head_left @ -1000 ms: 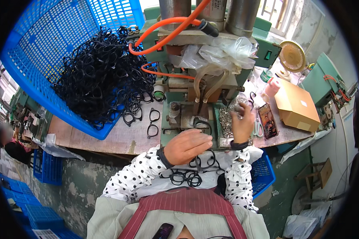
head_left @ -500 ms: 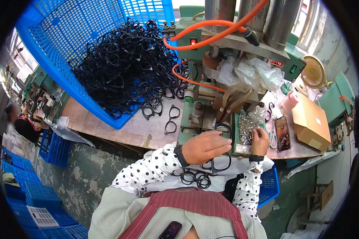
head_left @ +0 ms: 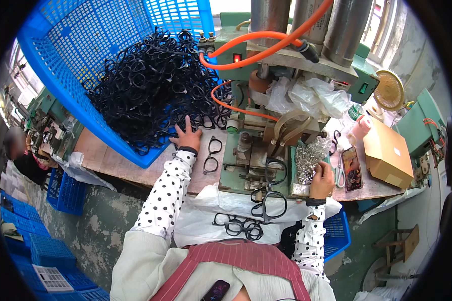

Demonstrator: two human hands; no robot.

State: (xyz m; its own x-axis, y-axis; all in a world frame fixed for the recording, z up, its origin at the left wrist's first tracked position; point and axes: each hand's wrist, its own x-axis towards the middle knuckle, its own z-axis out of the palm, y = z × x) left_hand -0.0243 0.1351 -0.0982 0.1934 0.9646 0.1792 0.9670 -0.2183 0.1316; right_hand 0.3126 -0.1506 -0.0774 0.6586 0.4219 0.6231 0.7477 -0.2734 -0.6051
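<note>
My left hand [head_left: 188, 138] reaches forward with fingers spread, its fingertips at the black eyeglass frames [head_left: 180, 116] by the low edge of the blue basket [head_left: 144, 159]. Nothing shows in its grasp. My right hand [head_left: 322, 181] is at the right side of a tray of small shiny metal parts [head_left: 309, 159], fingers drawn together; whatever they pinch is too small to make out. One black frame [head_left: 271, 204] hangs at the front of the green machine [head_left: 230, 173]. A single frame [head_left: 213, 154] lies on the table between my left hand and the machine.
Several frames [head_left: 238, 227] rest on white cloth over my lap. Right of the tray are scissors [head_left: 340, 176], a phone [head_left: 352, 169] and a cardboard box [head_left: 386, 153]. An orange hose [head_left: 266, 37] arches over the machine. At far left a person [head_left: 27, 160] sits.
My left hand has left the front of the machine and swung left and forward to the frames by the basket. My right hand stays at the parts tray, slightly lower.
</note>
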